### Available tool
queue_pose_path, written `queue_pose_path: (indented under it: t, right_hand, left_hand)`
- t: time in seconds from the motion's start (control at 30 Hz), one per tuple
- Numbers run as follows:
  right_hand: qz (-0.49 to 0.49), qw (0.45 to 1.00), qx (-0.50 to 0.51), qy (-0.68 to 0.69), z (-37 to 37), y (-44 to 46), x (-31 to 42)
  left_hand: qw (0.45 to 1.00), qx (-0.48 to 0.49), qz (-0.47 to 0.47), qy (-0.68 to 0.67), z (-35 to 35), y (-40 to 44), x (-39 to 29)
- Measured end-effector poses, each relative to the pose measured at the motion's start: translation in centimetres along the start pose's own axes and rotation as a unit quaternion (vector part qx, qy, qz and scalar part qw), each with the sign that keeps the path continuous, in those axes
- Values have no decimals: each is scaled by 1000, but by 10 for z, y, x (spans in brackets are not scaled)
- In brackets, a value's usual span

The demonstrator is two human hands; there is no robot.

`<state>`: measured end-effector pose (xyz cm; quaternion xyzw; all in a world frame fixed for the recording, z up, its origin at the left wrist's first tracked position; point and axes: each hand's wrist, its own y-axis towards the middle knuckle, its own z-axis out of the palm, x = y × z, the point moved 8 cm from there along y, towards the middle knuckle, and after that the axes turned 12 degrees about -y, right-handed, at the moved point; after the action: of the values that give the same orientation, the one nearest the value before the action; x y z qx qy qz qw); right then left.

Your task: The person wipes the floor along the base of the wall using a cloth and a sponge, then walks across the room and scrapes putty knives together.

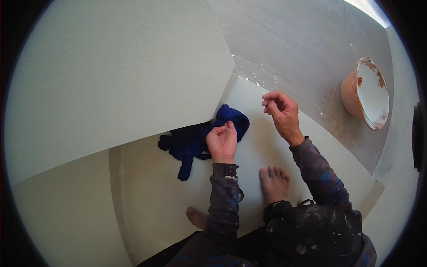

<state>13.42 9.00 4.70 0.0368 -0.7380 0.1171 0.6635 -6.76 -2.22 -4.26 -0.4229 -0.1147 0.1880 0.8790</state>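
Observation:
My left hand (223, 141), palm up with fingers curled and thumb near the fingertips, is in front of a bunched dark blue cloth (189, 141) that looks like a garment. Whether the hand grips the cloth or something small, I cannot tell. Farther right and forward, apart from the cloth, my right hand (283, 116) is raised over the pale floor edge. Its fingers are bent in toward the thumb, and anything between them is too small to make out. Both sleeves are dark and paint-flecked.
A large pale wall (111, 84) fills the upper left. On the grey floor (307, 49) at right stands an orange bucket (350, 95), smeared white inside. White crumbs lie along the edge of the pale surface (262, 147), where my bare feet (275, 184) stand.

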Motion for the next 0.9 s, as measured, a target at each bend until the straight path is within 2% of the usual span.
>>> queue_pose_path:
  t: [0.03,0.1,0.17,0.27,0.3,0.33,0.37,0.43,0.47,0.53,0.57,0.63,0.7,0.77,0.8,0.83,0.9]
  right_hand:
    - [-1,1000,3,2,0,-1,2]
    - [-10,1000,23,5,5,-4,5]
    - [-20,1000,16,-2,3,-7,3]
    - [-25,999,23,-8,5,-19,5]
    - [-15,1000,20,-15,5,-20,4]
    - [-24,999,16,-23,5,-22,5]
    - [-30,999,17,-32,5,-26,6]
    - [-47,997,13,-57,4,-33,10]
    - [-55,997,14,-59,1,-36,11]
    - [-62,995,4,-78,-12,-42,12]
    - [-61,994,16,-92,-16,-45,12]
    - [-81,988,-12,-132,-31,-54,20]
    - [-65,983,-21,-171,-42,-64,26]
    - [-29,973,-31,-225,-59,-77,30]
    - [-14,969,-22,-246,-69,-87,31]
    - [2,964,-14,-264,-77,-95,30]
    - [20,956,-12,-294,-88,-112,38]
  left_hand:
    - [1000,-5,7,-11,-14,-11,-16]
    - [994,22,108,1,-29,-35,-59]
    - [987,64,139,-44,-35,-36,-98]
    - [942,160,289,61,-14,-36,-130]
    - [939,170,297,33,-19,-22,-127]
    - [925,194,290,150,-18,-1,-113]
    - [898,208,284,265,-15,12,-95]
    - [829,153,287,456,-6,1,-52]
    - [840,143,298,431,-8,1,-46]
    - [719,227,473,457,17,-24,-41]
    - [729,216,473,445,18,-24,-41]
    - [700,200,436,529,31,-29,-34]
    - [727,212,406,512,18,-10,-22]
    - [786,235,274,501,14,13,-4]
    - [802,261,303,444,36,-2,-14]
    - [808,259,303,433,37,17,-22]
    - [799,313,293,422,32,60,-26]
